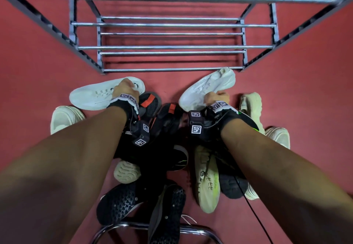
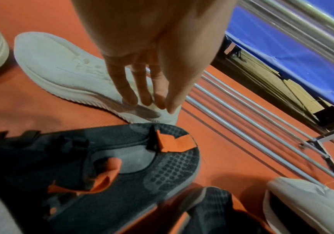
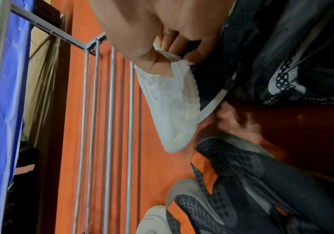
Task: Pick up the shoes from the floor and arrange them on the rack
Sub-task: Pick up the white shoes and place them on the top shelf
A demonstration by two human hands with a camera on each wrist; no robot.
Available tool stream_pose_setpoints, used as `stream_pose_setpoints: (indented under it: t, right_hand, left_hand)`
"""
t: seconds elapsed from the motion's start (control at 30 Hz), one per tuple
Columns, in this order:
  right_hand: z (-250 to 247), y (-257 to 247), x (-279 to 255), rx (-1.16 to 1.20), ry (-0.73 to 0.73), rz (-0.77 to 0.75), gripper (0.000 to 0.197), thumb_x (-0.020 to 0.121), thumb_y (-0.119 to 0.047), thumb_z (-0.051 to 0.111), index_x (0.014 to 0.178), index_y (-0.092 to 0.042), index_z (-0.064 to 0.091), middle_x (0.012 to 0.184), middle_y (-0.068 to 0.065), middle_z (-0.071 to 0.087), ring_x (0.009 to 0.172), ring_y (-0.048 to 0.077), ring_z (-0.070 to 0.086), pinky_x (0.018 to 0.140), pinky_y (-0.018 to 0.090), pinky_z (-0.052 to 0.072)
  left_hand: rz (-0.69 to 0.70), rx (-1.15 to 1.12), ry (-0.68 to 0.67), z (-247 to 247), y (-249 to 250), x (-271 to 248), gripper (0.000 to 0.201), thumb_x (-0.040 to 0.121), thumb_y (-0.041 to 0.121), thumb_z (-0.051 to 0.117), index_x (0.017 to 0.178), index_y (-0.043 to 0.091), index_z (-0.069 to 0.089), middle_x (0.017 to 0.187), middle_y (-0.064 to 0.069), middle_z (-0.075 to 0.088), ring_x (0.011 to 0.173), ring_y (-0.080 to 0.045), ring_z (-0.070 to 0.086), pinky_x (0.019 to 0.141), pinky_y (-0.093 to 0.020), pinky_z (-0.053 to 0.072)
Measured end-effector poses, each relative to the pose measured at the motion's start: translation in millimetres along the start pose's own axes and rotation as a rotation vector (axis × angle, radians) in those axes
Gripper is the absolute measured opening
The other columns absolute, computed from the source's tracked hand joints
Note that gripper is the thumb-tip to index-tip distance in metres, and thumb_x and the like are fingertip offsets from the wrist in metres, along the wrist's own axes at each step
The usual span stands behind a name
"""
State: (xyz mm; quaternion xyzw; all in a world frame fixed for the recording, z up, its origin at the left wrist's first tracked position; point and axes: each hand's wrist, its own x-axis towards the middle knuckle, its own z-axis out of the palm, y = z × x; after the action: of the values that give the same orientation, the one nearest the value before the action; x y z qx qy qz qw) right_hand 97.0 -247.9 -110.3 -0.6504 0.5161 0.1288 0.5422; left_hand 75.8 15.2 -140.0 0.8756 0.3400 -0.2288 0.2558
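Observation:
Two white sneakers lie on the red floor in front of the grey metal rack [image 1: 172, 47]. My left hand [image 1: 125, 87] reaches down onto the heel of the left white sneaker [image 1: 89, 96]. In the left wrist view its fingers [image 2: 142, 95] are straight and touch the heel of that sneaker [image 2: 62, 68], which lies flat. My right hand [image 1: 217, 96] pinches the collar of the right white sneaker [image 1: 208, 85]. This sneaker [image 3: 172, 110] is tilted, toe down toward the floor, held by my right hand [image 3: 174, 57] next to the lowest rack bars [image 3: 96, 126].
A pile of shoes lies between and under my arms: black ones with orange tabs [image 1: 150, 102], cream ones [image 1: 207, 178], black-soled ones [image 1: 122, 203]. More pale shoes sit at left [image 1: 63, 117] and right [image 1: 250, 106]. A chrome frame [image 1: 191, 230] is nearest me. The rack's shelves hold nothing.

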Motion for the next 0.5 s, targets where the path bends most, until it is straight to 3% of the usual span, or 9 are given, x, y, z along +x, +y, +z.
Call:
stream_pose_setpoints:
  t: [0.07, 0.13, 0.17, 0.2, 0.23, 0.27, 0.33, 0.43, 0.5]
  right_hand:
    - [-2, 4, 3, 0.052, -0.113, 0.052, 0.034, 0.090, -0.010, 0.055, 0.123, -0.012, 0.047, 0.108, 0.010, 0.058, 0.099, 0.026, 0.056, 0.072, 0.022, 0.045]
    - [-10, 3, 2, 0.086, -0.204, 0.215, 0.018, 0.087, -0.014, 0.057, 0.101, -0.015, 0.046, 0.073, 0.008, 0.059, 0.082, 0.019, 0.051, 0.065, 0.025, 0.044]
    - [-14, 3, 0, 0.020, -0.258, 0.163, 0.009, 0.082, -0.014, 0.057, 0.084, -0.009, 0.050, 0.051, 0.012, 0.053, 0.070, 0.016, 0.046, 0.057, 0.021, 0.039]
    - [-15, 5, -3, -0.012, -0.238, 0.117, 0.012, 0.077, -0.012, 0.054, 0.069, -0.003, 0.051, 0.040, 0.013, 0.044, 0.064, 0.016, 0.041, 0.054, 0.021, 0.035]
    - [-13, 6, -10, -0.076, -0.242, 0.078, 0.013, 0.079, -0.007, 0.050, 0.068, -0.001, 0.054, 0.046, 0.010, 0.045, 0.066, 0.016, 0.042, 0.058, 0.020, 0.035]
    - [-11, 6, -17, -0.187, -0.173, 0.019, 0.011, 0.085, -0.002, 0.046, 0.084, -0.001, 0.058, 0.061, 0.007, 0.050, 0.075, 0.018, 0.045, 0.067, 0.022, 0.037]
    - [-8, 7, -29, -0.198, -0.119, -0.063, 0.028, 0.092, -0.001, 0.044, 0.117, -0.008, 0.056, 0.084, 0.003, 0.054, 0.085, 0.019, 0.049, 0.076, 0.024, 0.038]
    - [-10, 8, -39, -0.310, -0.138, -0.147, 0.032, 0.087, -0.006, 0.049, 0.113, -0.015, 0.065, 0.094, 0.003, 0.064, 0.081, 0.020, 0.056, 0.070, 0.023, 0.041]
    - [-12, 7, -47, -0.345, -0.202, -0.189, 0.032, 0.084, -0.006, 0.050, 0.111, -0.014, 0.067, 0.092, 0.004, 0.066, 0.080, 0.021, 0.058, 0.070, 0.026, 0.046]
  left_hand:
    - [-0.009, 0.024, 0.073, 0, 3, -1, 0.019, 0.088, 0.013, 0.054, 0.104, 0.014, 0.064, 0.104, -0.014, 0.069, 0.097, -0.035, 0.065, 0.085, -0.043, 0.056]
    - [0.019, 0.030, 0.140, -3, 6, -7, 0.018, 0.094, 0.019, 0.050, 0.103, 0.013, 0.064, 0.101, -0.014, 0.068, 0.098, -0.036, 0.064, 0.082, -0.043, 0.055]
    - [0.036, 0.017, 0.153, -6, 8, -11, 0.018, 0.095, 0.021, 0.050, 0.102, 0.013, 0.064, 0.100, -0.014, 0.068, 0.097, -0.035, 0.063, 0.080, -0.043, 0.055]
    - [0.069, -0.002, 0.162, -9, 9, -14, 0.014, 0.093, 0.023, 0.053, 0.097, 0.013, 0.063, 0.097, -0.014, 0.069, 0.095, -0.034, 0.064, 0.078, -0.040, 0.054]
    - [0.097, -0.013, 0.159, -15, 12, -22, 0.009, 0.090, 0.023, 0.058, 0.090, 0.014, 0.062, 0.092, -0.012, 0.070, 0.090, -0.032, 0.065, 0.074, -0.036, 0.053]
    - [0.140, -0.007, 0.154, -19, 13, -27, 0.007, 0.085, 0.022, 0.063, 0.082, 0.017, 0.059, 0.087, -0.010, 0.070, 0.085, -0.031, 0.066, 0.072, -0.033, 0.051]
    - [0.202, 0.003, 0.131, -31, 12, -43, 0.017, 0.077, 0.021, 0.069, 0.070, 0.022, 0.054, 0.075, -0.004, 0.065, 0.076, -0.026, 0.062, 0.069, -0.029, 0.049]
    - [0.302, -0.090, 0.082, -42, 11, -71, 0.019, 0.071, 0.016, 0.070, 0.064, 0.021, 0.053, 0.063, 0.001, 0.056, 0.063, -0.020, 0.053, 0.058, -0.024, 0.043]
    - [0.372, -0.114, 0.006, -49, 10, -90, 0.017, 0.070, 0.011, 0.068, 0.063, 0.020, 0.055, 0.061, 0.001, 0.057, 0.060, -0.016, 0.052, 0.056, -0.024, 0.047]
